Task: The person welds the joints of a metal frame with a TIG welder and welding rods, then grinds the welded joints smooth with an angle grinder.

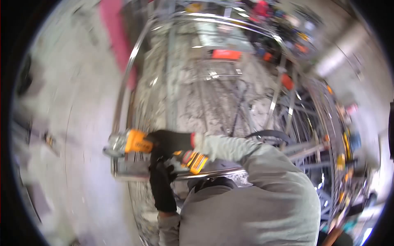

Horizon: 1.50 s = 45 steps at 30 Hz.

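Observation:
A yellow and black power tool (138,141), which looks like an angle grinder, lies across both gloved hands. Its metal head and round guard (117,144) point left, at the corner of a shiny metal tube frame (130,65). My right hand (171,141), in a black glove with a red cuff edge, is closed over the tool's body from the right. From below, my left hand (161,176), also black-gloved, is closed on the tool near its middle; its fingers are partly hidden and blurred. The tool's yellow-striped rear end (196,162) sticks out beneath my right wrist.
The tube frame surrounds a dusty surface with an orange-red object (226,54) towards the back. Metal bars (312,119) and blurred coloured items crowd the right. Concrete floor (82,102) lies left, beside a pink strip (115,33). A person's arm (333,235) shows at lower right.

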Motion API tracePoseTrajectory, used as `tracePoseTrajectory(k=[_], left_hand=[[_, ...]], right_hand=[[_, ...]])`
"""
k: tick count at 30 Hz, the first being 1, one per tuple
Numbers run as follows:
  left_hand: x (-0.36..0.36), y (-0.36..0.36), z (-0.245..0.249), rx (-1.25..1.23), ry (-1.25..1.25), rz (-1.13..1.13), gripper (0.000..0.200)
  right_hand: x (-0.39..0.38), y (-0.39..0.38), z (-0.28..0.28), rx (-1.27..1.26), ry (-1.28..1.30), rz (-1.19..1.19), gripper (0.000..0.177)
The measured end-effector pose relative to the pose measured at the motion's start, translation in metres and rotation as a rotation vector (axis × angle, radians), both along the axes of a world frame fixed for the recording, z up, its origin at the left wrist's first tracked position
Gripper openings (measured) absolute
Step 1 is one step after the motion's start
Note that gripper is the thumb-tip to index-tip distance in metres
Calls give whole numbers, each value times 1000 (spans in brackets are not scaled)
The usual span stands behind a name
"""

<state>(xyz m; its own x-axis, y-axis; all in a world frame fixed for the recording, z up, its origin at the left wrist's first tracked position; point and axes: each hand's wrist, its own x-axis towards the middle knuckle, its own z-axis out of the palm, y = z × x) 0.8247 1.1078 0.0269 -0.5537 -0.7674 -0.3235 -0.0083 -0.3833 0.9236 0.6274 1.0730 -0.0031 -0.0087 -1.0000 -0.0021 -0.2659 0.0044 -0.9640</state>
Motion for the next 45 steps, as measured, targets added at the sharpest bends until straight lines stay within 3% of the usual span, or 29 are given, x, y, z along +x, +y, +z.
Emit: tracePoseTrajectory(k=[2, 3, 5, 6, 8, 12, 15, 21, 23, 28, 30, 33, 36, 42, 44, 45], left_hand=[[3, 7, 0, -52, 68, -30, 60], [5, 6, -4, -25, 111, -32, 57], [11, -7, -6, 8, 115, -91, 56], [8, -8, -5, 6, 121, -111, 56], [1, -4, -7, 32, 348, -109, 57], [-2, -2, -8, -31, 417, -167, 58], [2, -3, -12, -45, 502, -222, 57], [11, 1, -17, -26, 503, -186, 55], [13, 1, -19, 105, 521, -123, 50], [18, -9, -38, 9, 436, -139, 44], [19, -11, -40, 40, 428, -126, 42], [20, -17, -53, 67, 499, -185, 42], [18, -17, -59, 124, 565, -140, 42], [22, -23, -70, 104, 567, -173, 41], [24, -21, -57, -379, 185, -254, 40], [24, -20, -56, -376, 182, -256, 40]], right_hand=[[6, 25, 69, 335, -288, 40, 36], [10, 29, 60, 317, -290, 17, 36], [19, 21, 33, 67, -336, -35, 29], [18, 19, 32, 60, -330, -55, 29], [18, 18, 28, -96, 21, -14, 26], [28, 32, 30, -245, 100, -81, 24], [35, 43, 32, -54, 26, -179, 29], [69, 57, 33, 144, -457, -204, 31], [75, 56, 24, 84, -414, -253, 32], [78, 52, 7, -4, -408, -292, 32], [79, 47, 1, -125, -69, -325, 27], [81, 50, 8, -75, -6, -364, 29], [81, 52, 5, -61, -172, -327, 31], [79, 52, 1, -114, -191, -327, 32], [78, 52, -1, -111, -196, -322, 32], [78, 51, -3, -111, -199, -313, 33]])
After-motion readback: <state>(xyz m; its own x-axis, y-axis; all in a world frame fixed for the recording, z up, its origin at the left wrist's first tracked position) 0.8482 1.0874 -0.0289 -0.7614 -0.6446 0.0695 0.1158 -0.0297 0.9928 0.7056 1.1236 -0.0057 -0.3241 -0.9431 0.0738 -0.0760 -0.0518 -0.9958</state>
